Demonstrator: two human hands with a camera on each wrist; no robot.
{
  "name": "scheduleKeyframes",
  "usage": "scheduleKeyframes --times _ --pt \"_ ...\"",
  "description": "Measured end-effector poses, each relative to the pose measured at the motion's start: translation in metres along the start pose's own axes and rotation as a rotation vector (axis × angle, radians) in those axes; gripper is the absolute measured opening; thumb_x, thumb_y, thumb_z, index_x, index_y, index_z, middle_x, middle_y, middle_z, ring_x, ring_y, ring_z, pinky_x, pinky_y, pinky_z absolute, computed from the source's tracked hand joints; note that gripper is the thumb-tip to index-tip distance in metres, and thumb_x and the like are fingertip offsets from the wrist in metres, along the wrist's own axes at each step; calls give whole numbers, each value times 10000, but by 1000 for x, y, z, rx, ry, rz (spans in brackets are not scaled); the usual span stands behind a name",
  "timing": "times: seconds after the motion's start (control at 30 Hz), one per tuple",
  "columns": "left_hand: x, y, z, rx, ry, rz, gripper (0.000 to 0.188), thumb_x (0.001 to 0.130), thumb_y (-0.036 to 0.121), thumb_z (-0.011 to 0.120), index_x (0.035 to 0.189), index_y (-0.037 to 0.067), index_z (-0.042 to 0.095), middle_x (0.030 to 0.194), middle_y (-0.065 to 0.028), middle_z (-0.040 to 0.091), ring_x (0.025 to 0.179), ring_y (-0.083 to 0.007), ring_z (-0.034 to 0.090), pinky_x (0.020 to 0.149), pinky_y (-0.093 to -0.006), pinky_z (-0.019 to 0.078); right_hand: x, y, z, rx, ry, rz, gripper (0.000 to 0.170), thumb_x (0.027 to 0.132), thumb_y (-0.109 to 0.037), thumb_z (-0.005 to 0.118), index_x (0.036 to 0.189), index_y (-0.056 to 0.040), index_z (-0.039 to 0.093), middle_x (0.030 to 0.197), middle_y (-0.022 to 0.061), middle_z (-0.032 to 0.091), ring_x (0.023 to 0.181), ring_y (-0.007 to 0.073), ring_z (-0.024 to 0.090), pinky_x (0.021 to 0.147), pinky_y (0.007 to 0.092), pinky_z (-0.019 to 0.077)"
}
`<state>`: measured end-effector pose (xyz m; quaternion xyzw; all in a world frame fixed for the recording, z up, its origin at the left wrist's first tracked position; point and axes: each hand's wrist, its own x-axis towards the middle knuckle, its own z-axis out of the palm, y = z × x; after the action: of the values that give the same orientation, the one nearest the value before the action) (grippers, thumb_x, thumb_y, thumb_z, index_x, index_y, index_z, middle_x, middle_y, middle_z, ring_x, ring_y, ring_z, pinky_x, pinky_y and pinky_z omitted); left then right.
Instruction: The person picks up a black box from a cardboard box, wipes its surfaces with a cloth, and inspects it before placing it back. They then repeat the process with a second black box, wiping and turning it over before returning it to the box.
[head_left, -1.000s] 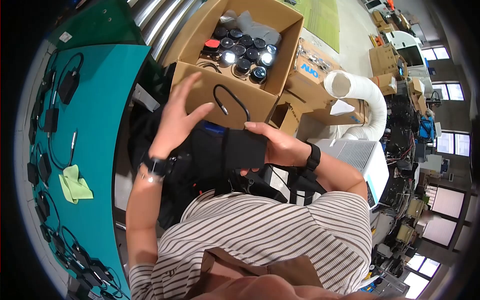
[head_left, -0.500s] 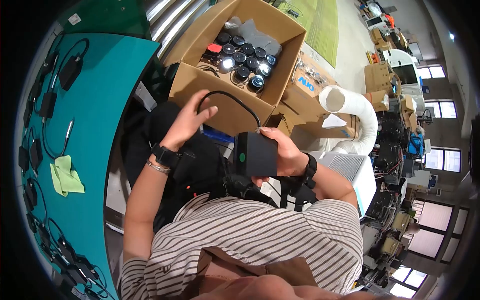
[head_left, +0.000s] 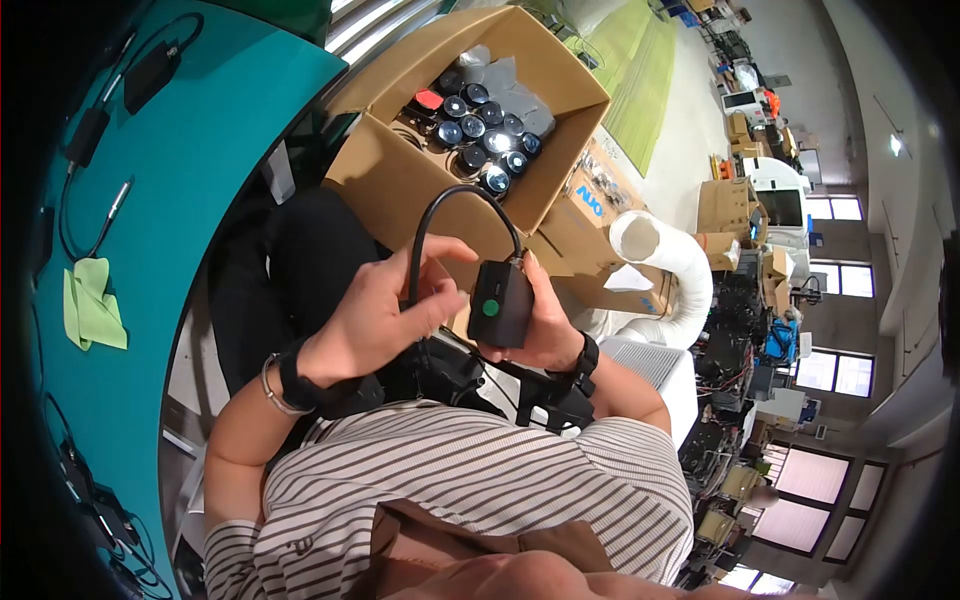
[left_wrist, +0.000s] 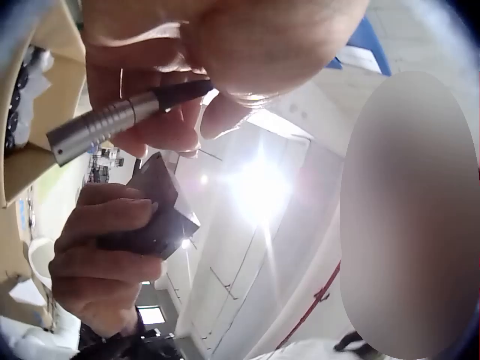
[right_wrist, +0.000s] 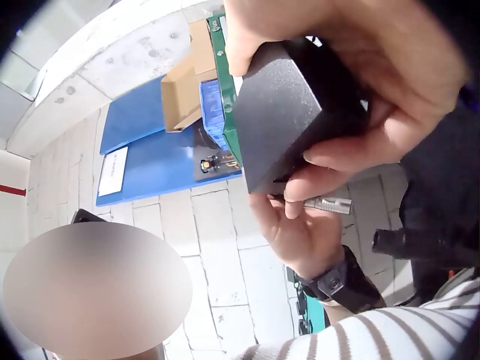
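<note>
My right hand (head_left: pixel 552 325) grips a small black box (head_left: pixel 512 318) that has a round green sticker on its face. From the box's top end a black cable (head_left: pixel 468 189) arches over to my left hand (head_left: pixel 365 320), whose fingers curl around it. Below these fingers, in the left wrist view, the cable's silver ribbed metal connector (left_wrist: pixel 97 129) sticks out. The right wrist view shows the box (right_wrist: pixel 289 112) held between thumb and fingers, with the connector (right_wrist: pixel 330 204) beyond it beside the left hand.
An opened cardboard box (head_left: pixel 420 190) with several round black items stands ahead. On the left, a teal table (head_left: pixel 240 130) carries black boxes with cables and a light green cloth (head_left: pixel 92 305). A white duct (head_left: pixel 680 265) curves on the right.
My left hand has come in from open fingers apart from the cable to holding it, nearer the box. The black box has turned, so its green sticker shows.
</note>
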<state>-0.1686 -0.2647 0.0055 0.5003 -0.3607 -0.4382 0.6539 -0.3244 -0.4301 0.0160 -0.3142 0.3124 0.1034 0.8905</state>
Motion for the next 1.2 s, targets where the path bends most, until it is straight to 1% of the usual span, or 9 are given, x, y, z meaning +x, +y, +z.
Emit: scheduleKeyframes --times 0.1,0.27,0.5,0.63,0.7,0.9,1.07,1.17,1.2 --pt "-4 2 6 70 -56 43 520 826 75 688 1294 63 462 806 -9 573 699 -65 569 664 -204 450 3 3 -18 128 -202 73 697 892 -728 283 1076 -115 561 889 47 619 514 187 580 423 291 464" --pt "-8 1 18 55 -69 72 614 775 74 755 1312 67 457 816 -24 601 687 -71 575 636 -210 462 1 6 -1 -38 109 165 899 783 -857 239 1044 -70 585 805 -4 597 480 62 512 368 154 360" --pt "-11 -5 25 100 -51 165 509 789 170 758 1239 72 542 833 -36 629 663 -96 591 579 -233 485 -2 6 -3 -125 16 213 874 784 -853 257 1045 -90 594 724 -16 580 476 55 505 368 159 366" --pt "-10 0 25 178 -38 222 477 782 191 763 1206 66 582 831 -49 638 672 -136 612 602 -258 496 0 9 -2 81 48 253 779 840 -786 284 1012 -82 569 719 40 606 410 113 531 326 185 408" --pt "-9 -2 25 436 3 395 507 754 168 782 1212 49 600 788 -50 633 681 -160 592 625 -280 474 0 8 -2 200 30 303 762 849 -771 299 1003 -76 568 707 34 605 414 113 532 327 185 410" --pt "-6 -7 22 496 -66 637 466 730 199 787 1166 97 658 790 -65 638 677 -254 584 699 -359 483 6 14 -2 74 108 210 744 877 -733 310 1130 -77 554 791 13 643 421 100 538 332 177 413" --pt "-5 3 15 542 -187 568 448 724 190 787 1150 110 671 762 -45 626 682 -227 585 660 -323 459 1 14 3 1 97 214 699 912 -692 295 1175 -88 529 716 37 626 402 96 527 320 164 401" --pt "-3 2 13 625 -84 650 462 726 188 786 1160 92 661 783 -49 640 665 -215 584 648 -310 447 -6 12 -2 7 86 218 682 923 -681 290 1171 -95 535 617 26 574 359 95 476 303 196 336" --pt "-2 2 12 589 -43 598 462 728 187 786 1158 77 656 802 -49 647 661 -208 588 642 -306 448 -4 10 -6 34 -41 247 685 922 -682 292 1168 -95 545 636 27 579 365 92 477 310 194 335"
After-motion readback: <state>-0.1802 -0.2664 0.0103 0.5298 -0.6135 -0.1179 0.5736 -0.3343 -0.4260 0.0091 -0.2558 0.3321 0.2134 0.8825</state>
